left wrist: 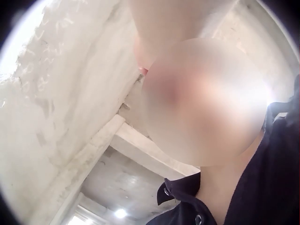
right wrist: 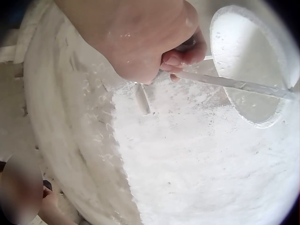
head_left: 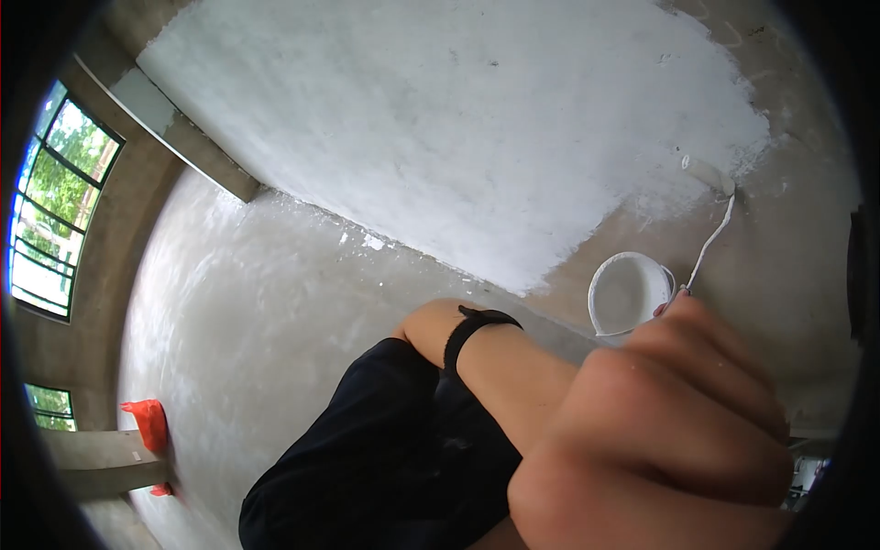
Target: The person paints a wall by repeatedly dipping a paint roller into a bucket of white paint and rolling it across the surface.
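Observation:
My right hand (head_left: 660, 412) fills the lower right of the head view, its fingers curled round the handle end of a paint roller (head_left: 710, 174). The roller's white-coated rod (head_left: 710, 240) runs up to its head at the wall. Beside the fingers is a white bucket (head_left: 599, 298). In the right wrist view, a white rod (right wrist: 225, 82) crosses from the right hand (right wrist: 140, 42) past the bucket (right wrist: 218, 42); whether it is the bucket's handle, I cannot tell. My left hand (head_left: 429, 321) lies by the dark-clothed knee, beyond a black wristband, its fingers hidden.
White paint (head_left: 458, 110) covers much of the wall, with bare grey-brown wall (head_left: 779, 238) beside it. Paint spots mark the grey floor (head_left: 247, 302) along the wall's foot. A red bag (head_left: 149, 424) hangs at a ledge near the windows (head_left: 64, 188).

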The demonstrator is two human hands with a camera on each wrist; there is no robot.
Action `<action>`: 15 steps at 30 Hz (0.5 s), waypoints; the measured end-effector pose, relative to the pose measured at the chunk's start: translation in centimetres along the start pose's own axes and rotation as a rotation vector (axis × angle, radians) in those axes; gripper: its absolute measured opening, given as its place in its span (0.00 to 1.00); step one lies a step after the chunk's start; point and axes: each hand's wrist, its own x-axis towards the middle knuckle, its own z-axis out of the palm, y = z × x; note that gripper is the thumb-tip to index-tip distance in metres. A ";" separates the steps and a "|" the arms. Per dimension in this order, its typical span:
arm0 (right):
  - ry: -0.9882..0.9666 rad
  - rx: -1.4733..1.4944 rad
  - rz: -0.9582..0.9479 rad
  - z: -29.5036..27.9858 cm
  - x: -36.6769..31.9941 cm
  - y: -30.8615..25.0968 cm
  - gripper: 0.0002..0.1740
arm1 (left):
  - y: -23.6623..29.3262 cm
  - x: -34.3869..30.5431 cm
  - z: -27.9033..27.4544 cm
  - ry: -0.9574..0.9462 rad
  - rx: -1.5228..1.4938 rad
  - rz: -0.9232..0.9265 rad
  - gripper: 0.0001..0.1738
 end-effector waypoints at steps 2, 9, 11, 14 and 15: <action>-0.005 0.004 0.001 -0.1 0.2 0.2 0.36 | -0.6 0.0 0.4 0.005 -0.004 0.006 0.10; -0.008 0.044 0.097 -0.2 0.7 -0.2 0.36 | -1.5 0.0 2.0 0.022 -0.013 0.021 0.10; -0.006 0.055 0.087 -0.1 0.4 -0.3 0.36 | -1.5 -0.2 2.4 0.023 -0.016 0.025 0.10; -0.003 0.070 0.042 0.0 0.0 -0.4 0.37 | -1.7 -0.3 2.6 0.026 -0.025 0.030 0.10; -0.001 0.074 0.008 0.0 -0.1 -0.5 0.37 | -1.7 -0.4 2.7 0.023 -0.031 0.032 0.10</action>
